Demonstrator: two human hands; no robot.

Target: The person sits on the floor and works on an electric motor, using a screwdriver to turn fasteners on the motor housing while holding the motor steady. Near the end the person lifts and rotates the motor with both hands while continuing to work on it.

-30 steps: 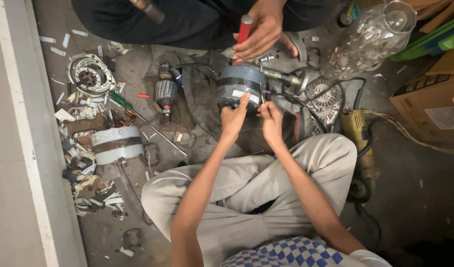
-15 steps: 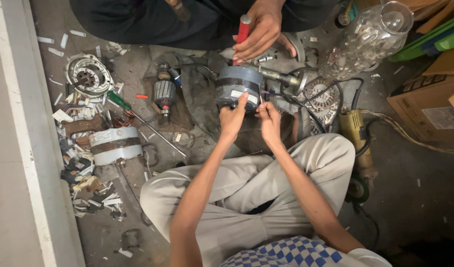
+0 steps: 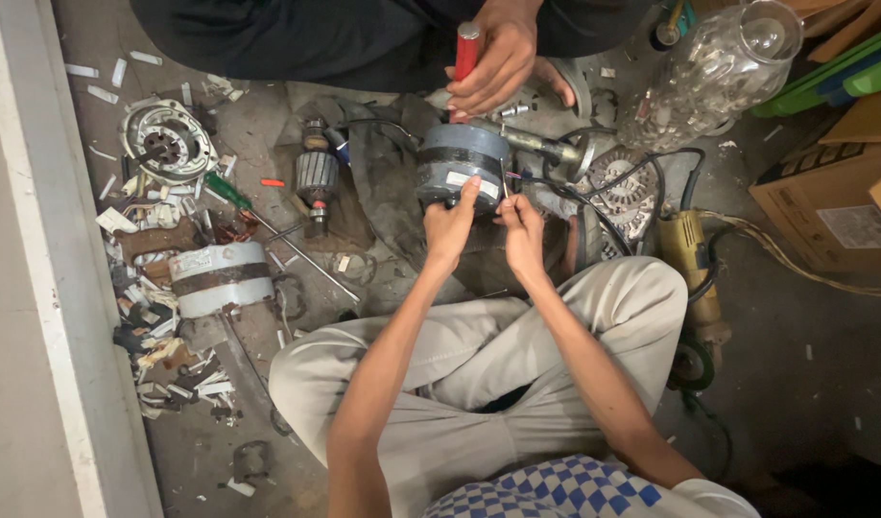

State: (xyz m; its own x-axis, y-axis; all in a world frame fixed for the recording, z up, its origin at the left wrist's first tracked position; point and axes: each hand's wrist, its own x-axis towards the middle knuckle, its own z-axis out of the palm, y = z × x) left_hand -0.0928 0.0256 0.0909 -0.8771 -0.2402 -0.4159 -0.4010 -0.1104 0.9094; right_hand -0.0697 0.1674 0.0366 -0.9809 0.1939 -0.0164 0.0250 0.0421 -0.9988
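A grey-blue electric motor (image 3: 457, 158) stands on the floor in front of my crossed legs. My left hand (image 3: 450, 228) presses against its near side, fingers on the casing. My right hand (image 3: 522, 230) is just to the right, fingers pinched on thin wires (image 3: 506, 180) at the motor's edge. Across from me another person's hand (image 3: 498, 58) grips a red-handled tool (image 3: 466, 48) pointing down at the top of the motor.
To the left lie a motor armature (image 3: 317, 175), a green-handled screwdriver (image 3: 231, 193), a white motor housing (image 3: 220, 278), a round end cover (image 3: 167, 144) and scraps. A yellow angle grinder (image 3: 695, 264), a clear plastic jar (image 3: 714, 72) and cardboard boxes (image 3: 824, 206) are at the right.
Both my hands stay at the motor with only slight finger shifts. The other person's hand with the red tool holds its place.
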